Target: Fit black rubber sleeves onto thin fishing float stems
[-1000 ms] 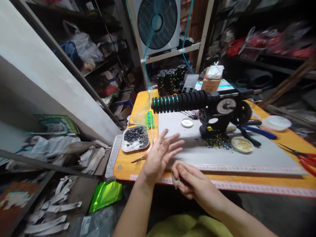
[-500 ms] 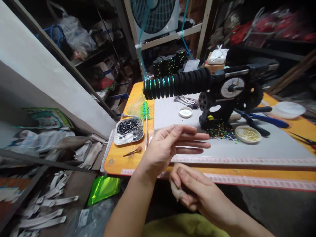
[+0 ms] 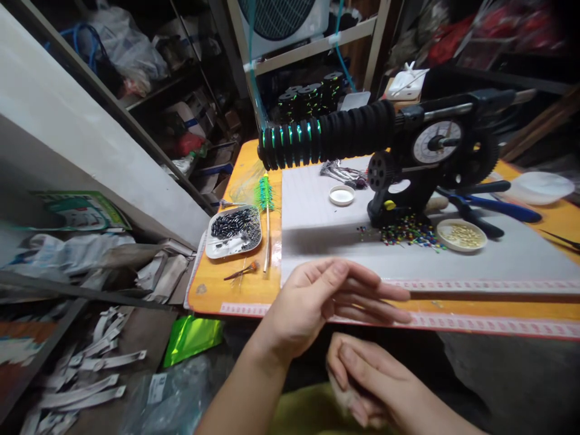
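My left hand (image 3: 326, 299) hovers at the near edge of the orange table (image 3: 235, 284), palm up, fingers stretched out to the right and holding nothing. Below the table edge, over my lap, my right hand (image 3: 367, 380) is curled around a small pale wad that barely shows. Behind my hands stands a black hand-cranked winding machine (image 3: 421, 163) with a long ribbed black roller (image 3: 326, 142) bearing green bands. Coloured beads (image 3: 408, 232) lie scattered at its base on the grey mat (image 3: 475, 266).
A white tray of small black tubes (image 3: 233, 229), a green feathered stick (image 3: 266, 199), a white lid (image 3: 341, 194), a dish of yellow beads (image 3: 461, 235) and blue-handled pliers (image 3: 493, 208) lie on the table. Cluttered shelves stand at the left. A green packet (image 3: 193, 338) lies below.
My left hand turned palm up and drew back to the table's near edge, fingers now pointing right. My right hand sank lower into my lap. The view tilted down.
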`<state>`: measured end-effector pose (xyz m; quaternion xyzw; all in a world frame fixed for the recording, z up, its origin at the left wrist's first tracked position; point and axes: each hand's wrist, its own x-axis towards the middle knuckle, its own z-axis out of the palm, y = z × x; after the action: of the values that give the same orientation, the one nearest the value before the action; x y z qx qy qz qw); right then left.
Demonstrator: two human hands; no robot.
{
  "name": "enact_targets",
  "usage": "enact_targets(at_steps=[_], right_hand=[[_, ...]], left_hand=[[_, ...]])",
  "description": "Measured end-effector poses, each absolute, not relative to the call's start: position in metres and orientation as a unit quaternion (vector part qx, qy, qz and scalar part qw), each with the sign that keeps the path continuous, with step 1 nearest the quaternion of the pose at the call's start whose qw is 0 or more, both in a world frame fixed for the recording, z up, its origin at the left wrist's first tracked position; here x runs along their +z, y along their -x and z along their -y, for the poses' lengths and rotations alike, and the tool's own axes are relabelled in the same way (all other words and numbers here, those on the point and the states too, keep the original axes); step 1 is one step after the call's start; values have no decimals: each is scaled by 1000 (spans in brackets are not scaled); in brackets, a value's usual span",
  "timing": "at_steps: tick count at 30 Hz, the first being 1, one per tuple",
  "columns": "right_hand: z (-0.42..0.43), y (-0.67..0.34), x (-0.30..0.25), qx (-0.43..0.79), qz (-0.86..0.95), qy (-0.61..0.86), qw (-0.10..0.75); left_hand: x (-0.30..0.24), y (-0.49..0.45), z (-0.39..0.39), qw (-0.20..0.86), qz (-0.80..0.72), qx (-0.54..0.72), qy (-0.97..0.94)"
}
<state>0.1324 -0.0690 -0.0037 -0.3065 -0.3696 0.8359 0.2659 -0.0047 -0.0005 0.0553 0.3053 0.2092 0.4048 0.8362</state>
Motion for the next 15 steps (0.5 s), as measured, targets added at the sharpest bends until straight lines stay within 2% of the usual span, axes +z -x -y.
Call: enact_targets(at_steps=[6,10,15], right_hand=[[83,-134,-26,811,390,365,240],[86,-146,-25,777,430,398,229],[67,-186,4,522,718,403,224]], left_hand=[[38,-1,19,853,-186,402,-276],[40,-1,25,807,-244,421,-334],[49,0,35,711,-375,432,-408]])
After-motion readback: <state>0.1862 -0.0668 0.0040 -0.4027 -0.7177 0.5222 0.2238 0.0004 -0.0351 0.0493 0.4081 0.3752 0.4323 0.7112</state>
